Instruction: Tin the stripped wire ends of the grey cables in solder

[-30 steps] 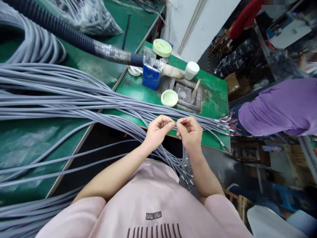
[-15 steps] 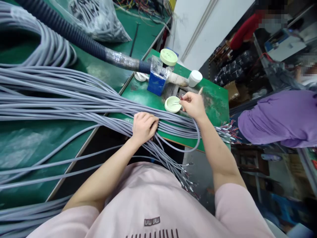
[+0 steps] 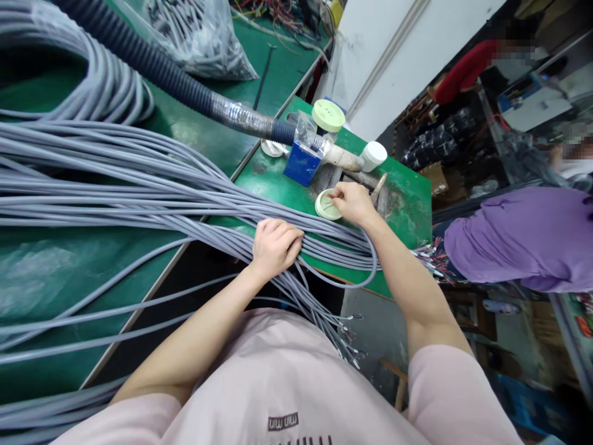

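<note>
My left hand (image 3: pixel 277 246) lies curled over a thick bundle of grey cables (image 3: pixel 217 188) at the bench's front edge. Its fingertips are partly hidden among the cables. My right hand (image 3: pixel 354 201) pinches the thin wires at the end of one grey cable (image 3: pixel 370 262), which loops back under that wrist. Their tips point into a small pale-green dish (image 3: pixel 328 213). Dark wire ends show against the pale inside of the dish, and my fingers cover its right rim.
A ribbed black hose (image 3: pixel 176 80) runs to a blue block (image 3: pixel 302 164) behind the dish. Nearby stand a white cup (image 3: pixel 373 154) and a pale-green round lid (image 3: pixel 328 114). Stripped cable ends (image 3: pixel 435 259) reach toward a person in purple (image 3: pixel 519 238) at right.
The view has shifted slightly. My right hand has moved a little further over the dish, bringing the wire tips deeper inside. The left hand keeps its place on the bundle.
</note>
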The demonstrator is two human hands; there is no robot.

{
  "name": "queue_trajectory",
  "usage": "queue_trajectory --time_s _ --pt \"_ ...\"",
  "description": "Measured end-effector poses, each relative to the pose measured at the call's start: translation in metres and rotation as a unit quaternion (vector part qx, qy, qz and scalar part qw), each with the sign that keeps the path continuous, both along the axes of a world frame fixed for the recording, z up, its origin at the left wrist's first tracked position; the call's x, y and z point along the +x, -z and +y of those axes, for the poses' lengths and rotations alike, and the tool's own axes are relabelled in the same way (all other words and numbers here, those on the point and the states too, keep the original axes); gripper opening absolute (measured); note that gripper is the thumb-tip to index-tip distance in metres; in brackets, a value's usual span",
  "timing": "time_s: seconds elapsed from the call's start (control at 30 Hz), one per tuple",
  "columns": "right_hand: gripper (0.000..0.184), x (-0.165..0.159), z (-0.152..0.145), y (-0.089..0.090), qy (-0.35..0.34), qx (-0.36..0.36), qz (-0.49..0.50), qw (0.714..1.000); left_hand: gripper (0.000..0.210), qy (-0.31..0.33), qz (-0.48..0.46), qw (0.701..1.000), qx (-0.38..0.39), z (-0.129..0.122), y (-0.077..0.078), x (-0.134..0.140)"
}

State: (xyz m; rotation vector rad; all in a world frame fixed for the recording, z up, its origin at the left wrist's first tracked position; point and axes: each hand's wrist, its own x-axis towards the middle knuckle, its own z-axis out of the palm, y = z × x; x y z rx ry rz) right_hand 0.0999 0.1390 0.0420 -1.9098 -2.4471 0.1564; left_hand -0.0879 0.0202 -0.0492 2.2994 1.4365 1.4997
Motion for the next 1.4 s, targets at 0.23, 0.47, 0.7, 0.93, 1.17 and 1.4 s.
queue_trajectory --time_s 0.23,0.47,0.7,0.93,1.17,1.4 --pt "0.014 -0.002 0.0 0.002 0.0 -0.006 -0.03 1.0 0.009 0.004 -0.005 1.0 -0.028 0.0 0.002 -0.001" --pt "0.004 0.02 0.008 -0.015 0.008 0.012 0.138 0.99 0.009 0.015 -0.019 1.0 -0.015 -0.001 0.001 -0.001" --pt "0.012 0.07 0.028 -0.018 0.164 -0.006 0.276 0.947 0.01 0.008 -0.014 1.0 -0.01 0.0 0.003 -0.001" --pt "0.009 0.085 0.043 0.007 0.212 0.0 0.192 0.958 0.01 0.002 -0.009 1.0 0.002 0.0 0.005 -0.001" --pt "0.005 0.089 0.054 0.018 0.23 -0.001 0.145 0.962 0.01 0.004 -0.015 1.0 -0.009 0.0 0.005 0.0" --pt "0.007 0.093 0.063 0.024 0.23 -0.008 0.128 0.965 0.012 0.011 -0.02 1.0 -0.02 -0.001 0.008 -0.001"
